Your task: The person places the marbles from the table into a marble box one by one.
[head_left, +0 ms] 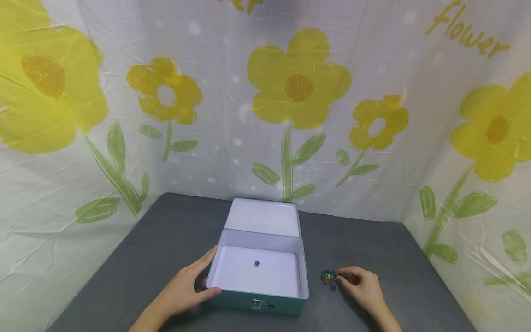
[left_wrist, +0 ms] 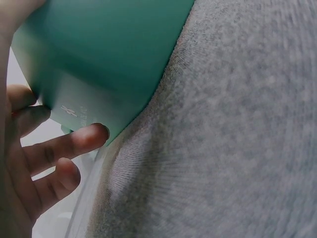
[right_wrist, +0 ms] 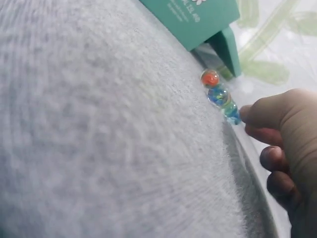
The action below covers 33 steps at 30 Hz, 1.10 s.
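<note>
A green metal box (head_left: 257,302) with a white inside stands on the dark cloth, its lid (head_left: 264,216) laid back behind it. One blue marble (head_left: 256,263) lies on the box floor. At the box's front left corner my left hand (head_left: 182,288) holds on, thumb by the front rim and fingers along the left side. To the right of the box sits a cluster of several glass marbles (head_left: 327,276), blue, orange and green. My right hand (head_left: 362,288) has its thumb and forefinger at the cluster's right edge, pinching a blue marble (right_wrist: 235,117), partly hidden by the fingertips.
A grey cloth (head_left: 373,244) covers the table. Behind and beside the table hangs a pale curtain (head_left: 224,152) printed with yellow flowers. The box has a metal latch (head_left: 259,304) on its front.
</note>
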Available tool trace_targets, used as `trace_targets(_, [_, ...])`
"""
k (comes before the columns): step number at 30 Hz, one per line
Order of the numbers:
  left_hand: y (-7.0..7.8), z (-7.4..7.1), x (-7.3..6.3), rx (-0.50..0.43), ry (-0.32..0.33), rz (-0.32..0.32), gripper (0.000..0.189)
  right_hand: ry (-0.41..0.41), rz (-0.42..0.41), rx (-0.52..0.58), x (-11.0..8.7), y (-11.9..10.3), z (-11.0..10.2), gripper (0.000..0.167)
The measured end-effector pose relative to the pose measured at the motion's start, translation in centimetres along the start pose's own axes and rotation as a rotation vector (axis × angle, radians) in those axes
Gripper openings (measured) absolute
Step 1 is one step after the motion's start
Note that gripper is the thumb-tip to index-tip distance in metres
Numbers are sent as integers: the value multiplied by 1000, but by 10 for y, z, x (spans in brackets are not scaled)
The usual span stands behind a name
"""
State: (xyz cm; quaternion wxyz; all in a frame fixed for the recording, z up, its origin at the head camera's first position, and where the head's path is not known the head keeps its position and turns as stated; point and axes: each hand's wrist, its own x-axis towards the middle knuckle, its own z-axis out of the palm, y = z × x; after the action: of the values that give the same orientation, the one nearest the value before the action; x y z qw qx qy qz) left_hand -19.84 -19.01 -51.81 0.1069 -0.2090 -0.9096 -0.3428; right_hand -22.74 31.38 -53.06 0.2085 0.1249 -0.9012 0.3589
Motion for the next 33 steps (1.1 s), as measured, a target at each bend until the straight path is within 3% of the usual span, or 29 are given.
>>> trace_targets(13, [1, -2, -1, 20, -8, 4, 101, -44, 107, 79, -2, -3, 6, 19])
trace_targets(17, [1, -1, -2, 19, -3, 5, 100, -56, 104, 82, -3, -3, 5, 15])
trace_targets(24, [1, -1, 0, 13, -5, -2, 100, -123, 162, 145, -2, -4, 2, 10])
trace_targets(33, [-2, 2, 0, 8, 6, 13, 100, -125, 120, 112, -3, -1, 1, 17])
